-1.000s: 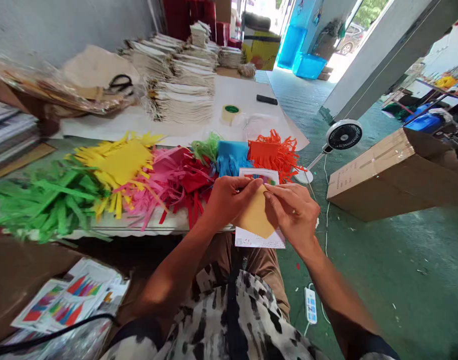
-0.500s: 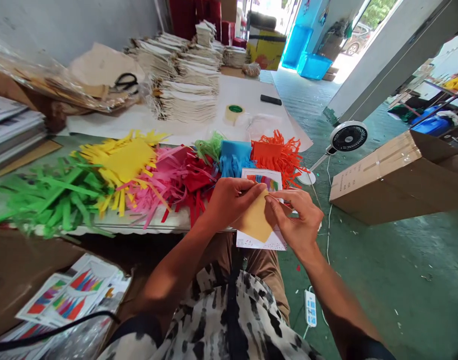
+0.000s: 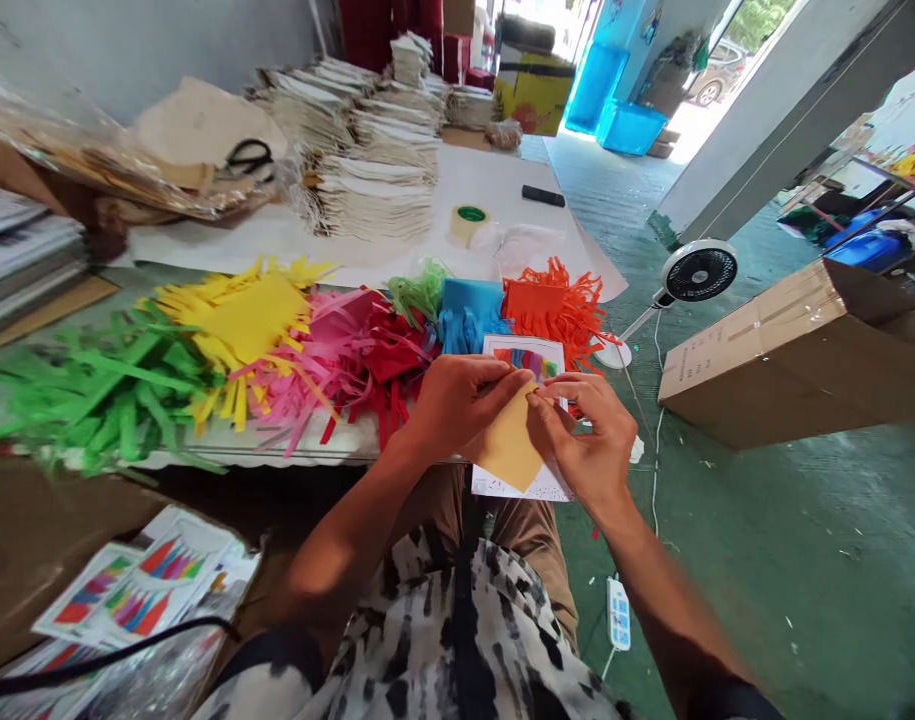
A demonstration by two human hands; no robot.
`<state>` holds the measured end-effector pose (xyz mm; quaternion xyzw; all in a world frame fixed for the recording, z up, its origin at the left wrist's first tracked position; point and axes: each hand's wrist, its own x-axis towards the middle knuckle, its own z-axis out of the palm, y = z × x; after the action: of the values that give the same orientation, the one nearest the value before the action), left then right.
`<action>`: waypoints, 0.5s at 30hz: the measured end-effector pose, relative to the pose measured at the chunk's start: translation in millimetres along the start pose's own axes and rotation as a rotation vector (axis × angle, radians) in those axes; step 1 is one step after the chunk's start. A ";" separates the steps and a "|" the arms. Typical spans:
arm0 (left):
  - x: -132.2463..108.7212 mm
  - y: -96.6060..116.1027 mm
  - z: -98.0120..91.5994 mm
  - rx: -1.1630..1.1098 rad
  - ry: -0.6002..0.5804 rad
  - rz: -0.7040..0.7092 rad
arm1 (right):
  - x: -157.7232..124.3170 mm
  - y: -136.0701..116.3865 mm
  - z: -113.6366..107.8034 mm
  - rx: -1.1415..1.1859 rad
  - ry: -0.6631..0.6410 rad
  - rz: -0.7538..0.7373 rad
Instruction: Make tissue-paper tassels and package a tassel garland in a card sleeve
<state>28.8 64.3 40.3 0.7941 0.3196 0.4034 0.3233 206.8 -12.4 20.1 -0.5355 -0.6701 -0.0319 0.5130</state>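
Observation:
A tan sheet of paper or card [image 3: 515, 445] is pinched between my two hands, over a white printed card [image 3: 494, 486] with colourful tassels pictured on it. My left hand [image 3: 464, 405] is closed on the sheet's upper left, thumb along the top. My right hand [image 3: 596, 425] pinches its upper right edge with thumb and fingertips. The fingertips almost meet, and whatever small thing may lie between them is hidden. Just beyond sit blue tassels [image 3: 472, 303] and orange tassels [image 3: 536, 300]; red tassels [image 3: 389, 355] lie to the left.
Pink [image 3: 329, 335], yellow [image 3: 247, 315] and green tassels [image 3: 119, 385] line the table's front. Behind them are bundled white stacks [image 3: 378, 195], a tape roll [image 3: 468, 222] and scissors [image 3: 248, 158]. A fan [image 3: 698, 270] and cardboard box [image 3: 772, 350] stand right; printed cards [image 3: 138, 590] fill a box below left.
My right hand has shifted very slightly left and its fingers have moved a little at the sheet's edge. My left hand keeps its grip.

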 end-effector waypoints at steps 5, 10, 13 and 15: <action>0.6 -0.9 -3.9 -0.017 -0.003 -0.064 | 3.0 -0.2 -0.8 0.014 -0.050 -0.024; 7.8 -18.6 -13.4 -0.166 -0.031 -0.264 | -0.6 -0.5 0.2 -0.111 -0.059 -0.239; 27.6 -57.1 -36.1 -0.201 0.186 -0.354 | -0.7 -3.5 -1.7 0.004 0.003 -0.181; 47.2 -91.3 -59.5 -0.097 0.521 -0.393 | 1.6 -3.8 -3.2 0.099 0.050 -0.081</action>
<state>-21.9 169.3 18.0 0.5711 0.5192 0.5375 0.3399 206.2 -14.8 24.7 -0.4809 -0.6788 -0.0328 0.5540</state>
